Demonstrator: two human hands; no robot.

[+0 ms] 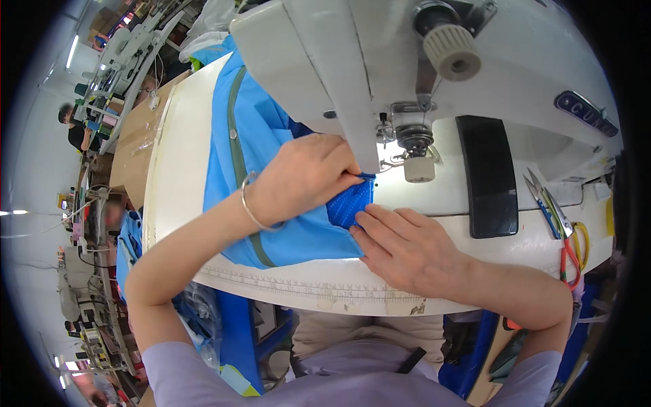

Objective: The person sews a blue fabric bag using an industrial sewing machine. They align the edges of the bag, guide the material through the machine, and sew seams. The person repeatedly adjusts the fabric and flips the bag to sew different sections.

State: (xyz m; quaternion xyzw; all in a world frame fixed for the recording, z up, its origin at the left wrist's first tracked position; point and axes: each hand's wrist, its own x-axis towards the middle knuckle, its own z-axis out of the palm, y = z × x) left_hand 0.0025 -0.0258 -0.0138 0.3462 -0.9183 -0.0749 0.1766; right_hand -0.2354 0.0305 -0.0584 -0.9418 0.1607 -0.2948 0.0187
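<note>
A light blue garment piece (302, 237) with a dark green zipper strip lies on the sewing table, partly under the white sewing machine (305, 61). Its darker blue mesh lining (349, 203) shows at the right edge, near the needle area. My left hand (305, 173), with a bangle at the wrist, pinches the upper edge of that lining close to the presser foot. My right hand (407, 251) rests flat, fingers stretched out, its fingertips touching the lining's right edge and the garment's lower corner. The needle tip itself is hidden behind the machine head.
A black phone-like slab (488, 176) lies right of the needle area. Farther right are scissors (549, 203) and red-handled snips (569, 261). A measuring scale (325, 290) runs along the table's front edge. Other machines and a person (76, 129) are at the far left.
</note>
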